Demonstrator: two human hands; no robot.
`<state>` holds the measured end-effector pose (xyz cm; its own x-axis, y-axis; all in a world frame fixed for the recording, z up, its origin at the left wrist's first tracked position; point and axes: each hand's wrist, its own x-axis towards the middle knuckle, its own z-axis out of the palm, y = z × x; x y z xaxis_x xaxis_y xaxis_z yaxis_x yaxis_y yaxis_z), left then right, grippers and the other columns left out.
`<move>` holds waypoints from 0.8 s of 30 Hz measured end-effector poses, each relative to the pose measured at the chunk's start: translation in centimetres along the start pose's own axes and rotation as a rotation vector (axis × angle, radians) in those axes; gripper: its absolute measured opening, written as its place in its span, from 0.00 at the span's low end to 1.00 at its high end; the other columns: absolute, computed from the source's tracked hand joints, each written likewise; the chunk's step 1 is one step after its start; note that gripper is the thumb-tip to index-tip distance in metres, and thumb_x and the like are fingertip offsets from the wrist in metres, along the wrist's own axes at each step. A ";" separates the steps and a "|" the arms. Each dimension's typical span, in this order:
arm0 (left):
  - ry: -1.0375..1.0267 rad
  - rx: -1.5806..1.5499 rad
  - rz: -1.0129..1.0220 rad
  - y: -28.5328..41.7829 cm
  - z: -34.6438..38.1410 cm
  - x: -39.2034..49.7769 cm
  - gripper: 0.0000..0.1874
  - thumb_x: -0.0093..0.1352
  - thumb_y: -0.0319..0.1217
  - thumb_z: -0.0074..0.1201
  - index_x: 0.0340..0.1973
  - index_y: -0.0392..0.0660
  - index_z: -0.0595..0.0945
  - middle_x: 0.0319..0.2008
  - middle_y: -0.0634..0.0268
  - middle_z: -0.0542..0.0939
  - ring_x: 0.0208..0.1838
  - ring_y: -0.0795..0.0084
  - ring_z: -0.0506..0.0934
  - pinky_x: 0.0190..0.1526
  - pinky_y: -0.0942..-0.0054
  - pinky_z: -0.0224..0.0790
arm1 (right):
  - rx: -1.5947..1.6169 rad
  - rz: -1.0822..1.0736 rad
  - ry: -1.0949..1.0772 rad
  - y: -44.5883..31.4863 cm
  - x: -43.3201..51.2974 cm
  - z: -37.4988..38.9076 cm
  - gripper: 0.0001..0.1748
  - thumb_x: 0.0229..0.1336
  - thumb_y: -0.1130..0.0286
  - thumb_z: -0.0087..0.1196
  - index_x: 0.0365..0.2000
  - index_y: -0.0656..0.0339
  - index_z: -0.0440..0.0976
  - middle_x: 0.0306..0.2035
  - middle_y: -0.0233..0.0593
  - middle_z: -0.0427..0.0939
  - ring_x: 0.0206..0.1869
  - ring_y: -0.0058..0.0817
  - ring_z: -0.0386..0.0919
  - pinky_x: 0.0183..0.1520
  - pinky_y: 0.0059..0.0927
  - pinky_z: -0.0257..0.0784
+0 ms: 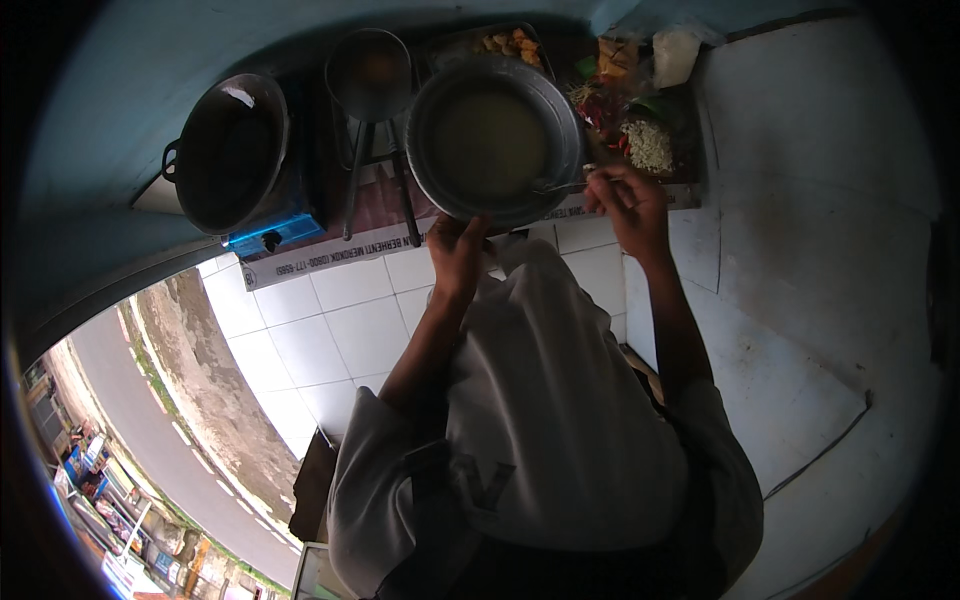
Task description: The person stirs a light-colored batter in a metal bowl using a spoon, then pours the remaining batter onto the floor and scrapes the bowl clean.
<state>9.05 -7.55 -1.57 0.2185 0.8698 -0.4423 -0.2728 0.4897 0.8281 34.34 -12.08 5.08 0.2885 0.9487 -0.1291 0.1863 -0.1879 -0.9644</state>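
In front of me a wide grey metal basin contains a cloudy, pale yellowish liquid. My left hand grips the basin's near rim, thumb on top. Over the basin's right edge, my right hand pinches the handle of a thin metal utensil, seemingly a fork. Its far end reaches inside the basin near the wall; whether it touches the liquid I cannot tell.
On the left a dark wok sits on a blue-fronted gas stove. Between stove and basin are a strainer and dark utensil handles. Fried pieces, red chillies and a pale chopped ingredient lie behind and right.
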 end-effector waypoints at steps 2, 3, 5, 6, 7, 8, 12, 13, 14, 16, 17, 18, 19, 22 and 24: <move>0.008 -0.071 -0.010 -2.3 -1.0 0.9 0.10 0.72 0.28 0.59 0.46 0.35 0.80 0.38 0.59 0.86 0.37 0.68 0.87 0.29 0.73 0.76 | 0.025 0.022 0.007 1.9 -1.1 1.6 0.13 0.73 0.66 0.57 0.47 0.67 0.77 0.36 0.38 0.84 0.35 0.19 0.83 0.39 0.24 0.77; 0.020 -0.106 -0.023 -3.5 -1.6 1.4 0.11 0.72 0.28 0.59 0.47 0.35 0.80 0.39 0.59 0.86 0.38 0.68 0.87 0.30 0.73 0.76 | 0.006 0.028 0.015 3.0 -1.4 2.4 0.14 0.74 0.65 0.57 0.47 0.68 0.77 0.37 0.38 0.84 0.36 0.20 0.83 0.40 0.25 0.77; -0.010 -0.097 -0.004 -5.8 -3.0 2.3 0.11 0.73 0.28 0.59 0.47 0.36 0.79 0.39 0.61 0.85 0.38 0.70 0.86 0.32 0.72 0.77 | -0.002 0.056 0.031 4.9 -2.0 4.0 0.15 0.74 0.65 0.56 0.48 0.68 0.77 0.37 0.38 0.84 0.36 0.21 0.83 0.42 0.26 0.78; -0.022 -0.092 -0.009 -6.9 -3.8 2.7 0.11 0.73 0.28 0.59 0.48 0.37 0.79 0.39 0.61 0.85 0.38 0.70 0.85 0.33 0.71 0.77 | 0.094 0.091 0.069 5.9 -2.3 5.1 0.15 0.75 0.65 0.55 0.49 0.69 0.76 0.37 0.38 0.84 0.36 0.22 0.83 0.43 0.26 0.79; -0.025 -0.058 0.005 -7.8 -4.5 3.3 0.11 0.73 0.28 0.59 0.47 0.37 0.79 0.37 0.62 0.84 0.37 0.71 0.84 0.33 0.71 0.77 | 0.095 0.098 0.080 6.7 -2.5 5.8 0.15 0.75 0.65 0.55 0.49 0.69 0.76 0.37 0.38 0.84 0.36 0.22 0.83 0.43 0.26 0.79; -0.026 -0.026 0.013 -8.7 -5.1 3.9 0.10 0.73 0.29 0.59 0.46 0.37 0.78 0.36 0.62 0.84 0.35 0.72 0.83 0.34 0.71 0.76 | 0.103 0.128 0.095 7.4 -2.7 6.5 0.15 0.75 0.65 0.54 0.49 0.69 0.76 0.37 0.38 0.84 0.37 0.22 0.84 0.43 0.26 0.79; -0.034 0.063 0.101 -12.0 -6.8 6.0 0.09 0.73 0.29 0.59 0.44 0.37 0.77 0.32 0.64 0.82 0.32 0.74 0.80 0.33 0.70 0.75 | 0.016 0.116 0.161 9.5 -2.9 8.8 0.15 0.75 0.66 0.54 0.49 0.69 0.76 0.36 0.40 0.84 0.35 0.22 0.84 0.40 0.27 0.79; -0.044 0.019 0.106 -12.6 -7.0 6.6 0.09 0.72 0.28 0.59 0.44 0.37 0.77 0.33 0.63 0.82 0.32 0.74 0.80 0.32 0.70 0.75 | -0.040 0.118 0.175 9.8 -2.8 9.1 0.15 0.75 0.66 0.54 0.49 0.69 0.76 0.36 0.40 0.84 0.34 0.22 0.84 0.40 0.27 0.79; -0.050 -0.018 0.108 -13.2 -7.1 7.2 0.09 0.72 0.28 0.58 0.44 0.37 0.77 0.33 0.63 0.82 0.33 0.73 0.80 0.31 0.70 0.75 | -0.091 0.085 0.179 10.1 -2.7 9.4 0.14 0.75 0.66 0.54 0.48 0.69 0.76 0.36 0.41 0.84 0.34 0.24 0.84 0.39 0.28 0.79; -0.052 -0.011 0.116 -14.1 -7.3 8.5 0.09 0.72 0.27 0.57 0.44 0.36 0.76 0.34 0.62 0.82 0.33 0.73 0.81 0.30 0.70 0.75 | -0.180 0.026 0.187 10.8 -2.3 9.8 0.13 0.75 0.67 0.54 0.47 0.69 0.75 0.36 0.43 0.84 0.33 0.26 0.84 0.38 0.30 0.79; -0.045 0.033 0.120 -14.4 -7.3 9.1 0.09 0.72 0.26 0.56 0.45 0.36 0.76 0.34 0.62 0.82 0.34 0.73 0.81 0.30 0.70 0.75 | -0.247 -0.001 0.194 11.1 -2.0 9.8 0.13 0.74 0.67 0.54 0.46 0.69 0.75 0.36 0.44 0.84 0.33 0.28 0.85 0.38 0.31 0.79; 0.000 0.097 0.055 -14.6 -7.4 9.3 0.09 0.72 0.25 0.56 0.45 0.36 0.76 0.34 0.61 0.82 0.34 0.72 0.82 0.30 0.70 0.76 | -0.304 -0.027 0.196 11.5 -1.8 9.8 0.12 0.74 0.67 0.54 0.46 0.68 0.75 0.36 0.45 0.84 0.33 0.30 0.85 0.37 0.32 0.79; -0.022 0.042 0.109 -14.8 -7.3 9.8 0.10 0.71 0.24 0.56 0.47 0.36 0.75 0.36 0.60 0.82 0.34 0.72 0.82 0.30 0.70 0.76 | -0.349 -0.062 0.192 11.9 -1.4 9.7 0.11 0.74 0.68 0.54 0.45 0.68 0.75 0.36 0.46 0.84 0.33 0.31 0.85 0.37 0.33 0.79; 0.028 -0.054 0.083 -15.2 -6.5 10.7 0.17 0.70 0.22 0.56 0.53 0.36 0.71 0.40 0.56 0.81 0.35 0.70 0.83 0.32 0.70 0.79 | -0.340 -0.021 0.190 13.0 -0.2 9.2 0.15 0.76 0.65 0.53 0.46 0.70 0.75 0.35 0.44 0.84 0.35 0.27 0.84 0.40 0.30 0.79; 0.057 -0.106 0.103 -15.2 -6.0 11.2 0.24 0.69 0.21 0.56 0.59 0.36 0.66 0.43 0.53 0.80 0.36 0.69 0.83 0.33 0.71 0.81 | -0.372 -0.026 0.174 13.3 0.5 8.7 0.15 0.76 0.65 0.53 0.47 0.70 0.75 0.35 0.44 0.84 0.34 0.27 0.84 0.40 0.30 0.79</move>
<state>10.00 -4.89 -21.20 0.1319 0.9163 -0.3781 -0.3894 0.3987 0.8303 28.77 -11.88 -9.87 0.4274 0.9034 -0.0338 0.5137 -0.2735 -0.8132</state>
